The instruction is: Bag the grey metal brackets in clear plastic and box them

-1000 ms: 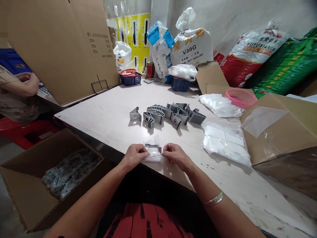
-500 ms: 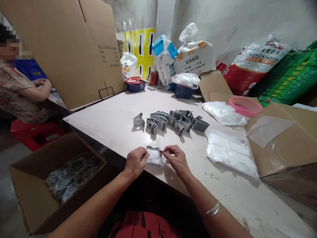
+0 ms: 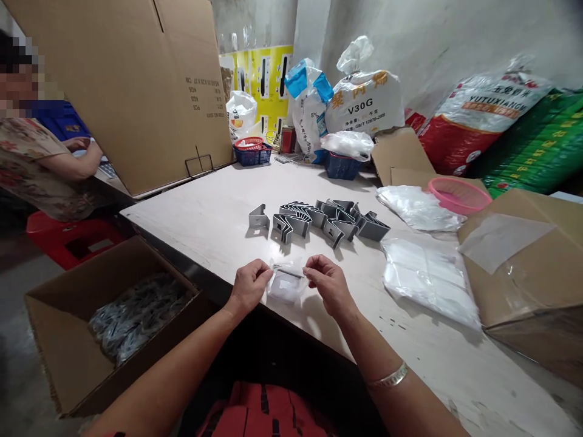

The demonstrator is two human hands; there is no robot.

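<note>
Near the table's front edge, a small clear plastic bag (image 3: 286,289) with a grey metal bracket (image 3: 288,272) showing through it lies between my hands. My left hand (image 3: 249,285) pinches the bag's left side with thumb and finger. On its right side, my right hand (image 3: 328,282) pinches the plastic the same way. Just beyond, several bent grey metal brackets (image 3: 296,221) stand on edge in nested rows. One single bracket (image 3: 259,219) stands apart at their left end.
An open carton (image 3: 68,352) with bagged pieces (image 3: 139,315) sits below the table at left. Stacked clear bags (image 3: 426,279) lie on the table (image 3: 204,206) at right, beside another carton (image 3: 523,255). A co-worker (image 3: 50,158) sits behind a tall cardboard sheet (image 3: 159,109).
The plastic is now drawn up over the bracket, and my hands are slightly higher. My right hand has shifted from the bracket's end to the bag's edge. The view has turned slightly left.
</note>
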